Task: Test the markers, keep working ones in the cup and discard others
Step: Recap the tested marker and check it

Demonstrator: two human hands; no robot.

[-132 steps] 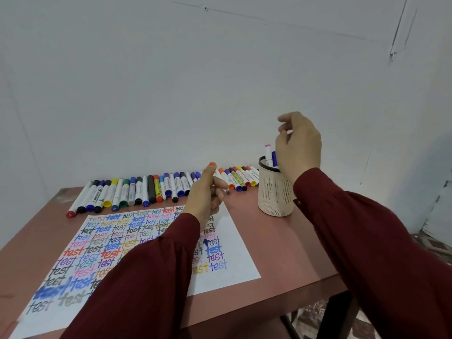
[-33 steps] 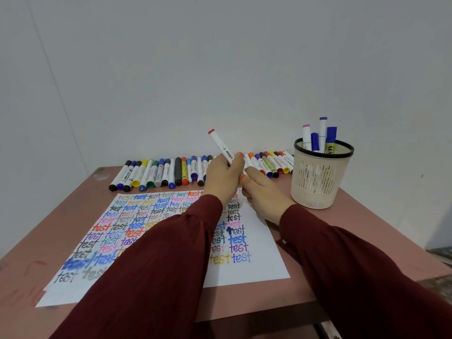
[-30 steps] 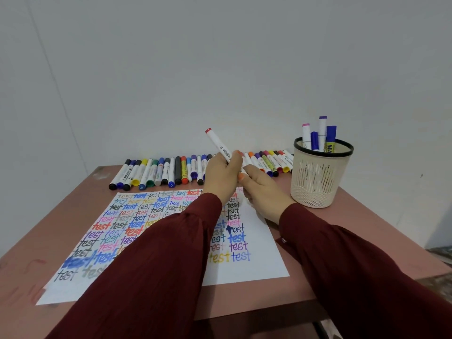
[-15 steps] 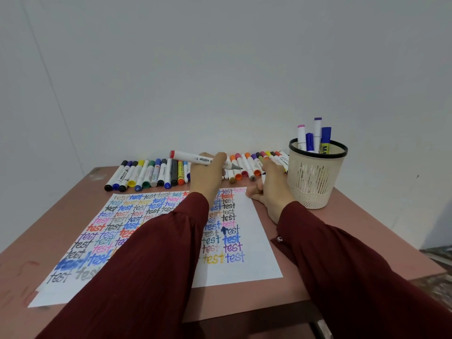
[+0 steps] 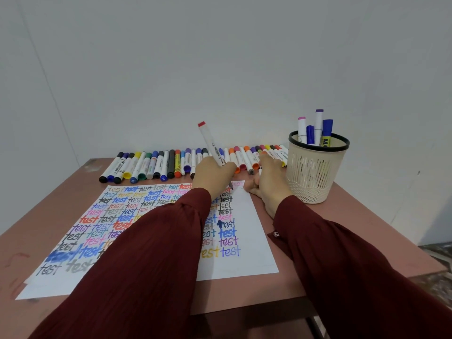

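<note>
Gripping a white-barrelled marker with a red end cap [image 5: 211, 146] in the curled fingers of the left hand [image 5: 214, 177], dark tip down at the far right corner of a white paper sheet crowded with coloured "test" words [image 5: 252, 241], red end tilted up. Just beside, resting the right hand [image 5: 270, 185] at that corner, fingers curled; cannot tell whether pinching anything. Along the far edge of the reddish-brown desk [image 5: 78, 192], a row of capped coloured markers [image 5: 156, 166]. Near its far right corner, a beige perforated plastic cup with a black rim [image 5: 315, 177] holding four upright markers [image 5: 318, 123].
</note>
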